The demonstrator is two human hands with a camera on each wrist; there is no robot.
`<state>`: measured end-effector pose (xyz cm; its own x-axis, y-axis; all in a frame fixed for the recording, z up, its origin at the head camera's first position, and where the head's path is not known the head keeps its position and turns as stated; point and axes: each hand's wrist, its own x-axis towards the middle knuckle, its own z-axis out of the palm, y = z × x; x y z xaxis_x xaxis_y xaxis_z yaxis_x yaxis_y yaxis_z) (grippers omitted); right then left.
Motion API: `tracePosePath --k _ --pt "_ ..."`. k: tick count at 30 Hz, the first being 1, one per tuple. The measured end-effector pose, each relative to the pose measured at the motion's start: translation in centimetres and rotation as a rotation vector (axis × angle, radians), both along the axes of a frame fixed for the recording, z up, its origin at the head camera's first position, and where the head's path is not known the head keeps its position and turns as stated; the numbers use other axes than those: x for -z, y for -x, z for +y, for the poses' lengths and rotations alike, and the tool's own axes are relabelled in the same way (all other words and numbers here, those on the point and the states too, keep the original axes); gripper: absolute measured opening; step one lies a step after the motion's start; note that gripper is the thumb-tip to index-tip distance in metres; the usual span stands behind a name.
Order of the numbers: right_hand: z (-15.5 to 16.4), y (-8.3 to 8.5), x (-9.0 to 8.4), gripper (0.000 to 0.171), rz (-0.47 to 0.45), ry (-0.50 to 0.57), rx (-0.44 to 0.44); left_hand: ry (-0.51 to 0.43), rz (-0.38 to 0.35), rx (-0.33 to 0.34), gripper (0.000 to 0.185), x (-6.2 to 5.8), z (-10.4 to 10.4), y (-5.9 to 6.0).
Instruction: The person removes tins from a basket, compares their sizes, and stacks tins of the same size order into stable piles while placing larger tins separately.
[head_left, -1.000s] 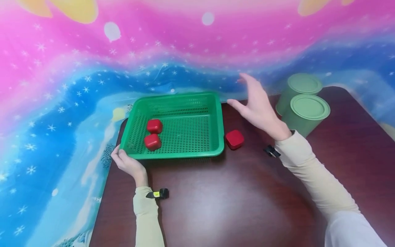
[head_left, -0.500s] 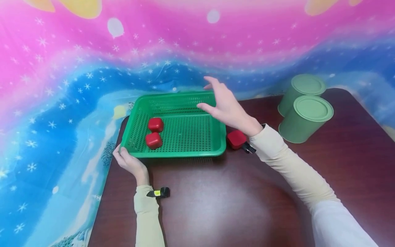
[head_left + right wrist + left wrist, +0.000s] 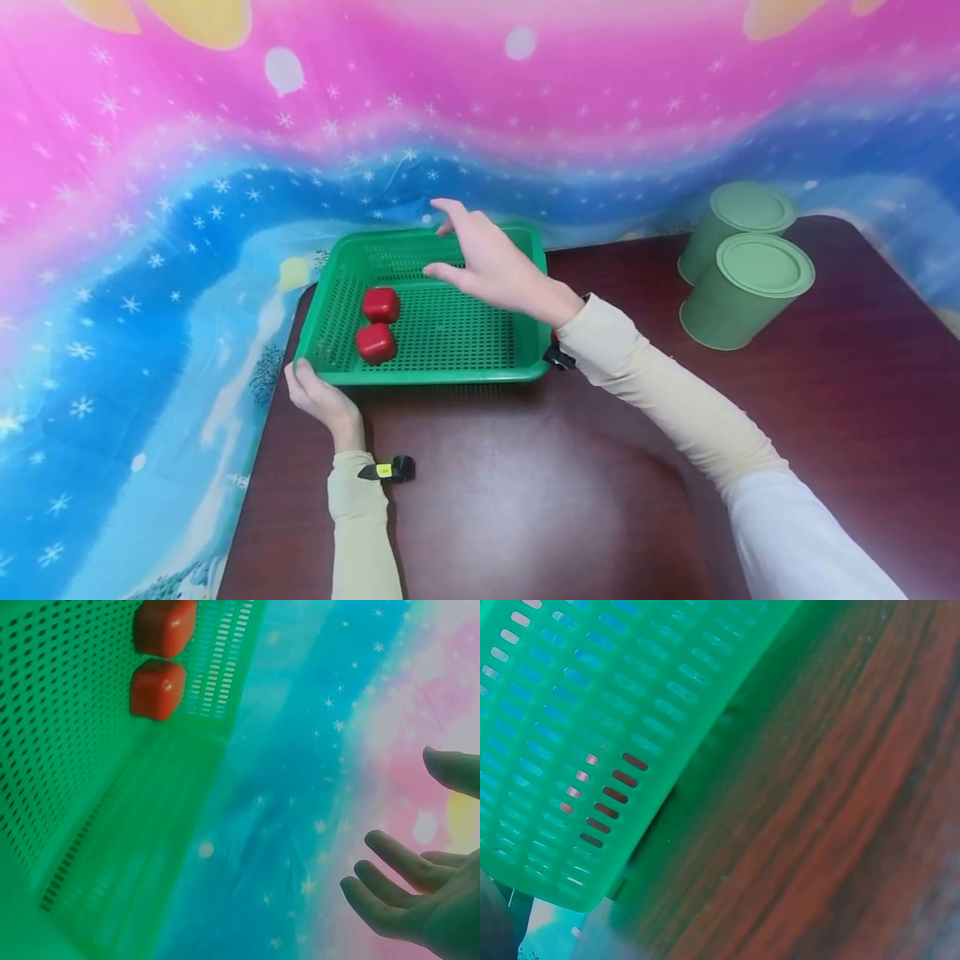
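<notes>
The right hand (image 3: 491, 265), fingers apart, has swung over the green basket (image 3: 435, 377), seemingly nearing the two red blocks (image 3: 381, 305), while the left hand (image 3: 324, 402) grips the basket's corner.

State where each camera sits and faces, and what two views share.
On head: faces forward and down at a green rectangular perforated plastic basket; left hand and right hand show, with beige sleeves.
On left wrist: faces the basket's wall and brown wooden table; no hand clearly shows.
On right wrist: faces basket and pink-blue printed backdrop; fingers show.
Head and right wrist share two red rounded cubes.
</notes>
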<state>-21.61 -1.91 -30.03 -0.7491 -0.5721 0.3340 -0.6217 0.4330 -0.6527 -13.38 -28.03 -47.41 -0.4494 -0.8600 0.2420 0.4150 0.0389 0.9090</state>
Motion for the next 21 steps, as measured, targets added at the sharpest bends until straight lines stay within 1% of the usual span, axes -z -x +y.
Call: tracePosePath --k 6,9,12,14,18,21 --pt "-2.0 0.1 0.0 0.081 -0.011 -0.037 -0.047 0.004 0.019 0.005 0.033 0.1 -0.1 0.3" --pt "-3.2 0.5 0.2 0.082 -0.005 -0.075 -0.078 0.023 0.008 0.002 0.035 0.1 0.0 0.4" --pt "-4.6 0.9 0.4 0.080 0.011 -0.114 -0.110 0.044 -0.011 -0.014 0.038 0.2 0.0 0.4" --pt "-5.6 1.1 0.7 0.078 0.024 -0.147 -0.127 0.036 -0.020 -0.034 0.037 0.3 -0.1 0.5" --pt "-7.2 1.1 1.3 0.076 0.029 -0.202 -0.161 0.020 -0.014 -0.058 0.036 0.6 -0.2 0.7" --pt "-8.1 1.1 1.7 0.075 0.040 -0.247 -0.172 0.048 -0.012 -0.066 0.038 0.6 -0.4 0.9"
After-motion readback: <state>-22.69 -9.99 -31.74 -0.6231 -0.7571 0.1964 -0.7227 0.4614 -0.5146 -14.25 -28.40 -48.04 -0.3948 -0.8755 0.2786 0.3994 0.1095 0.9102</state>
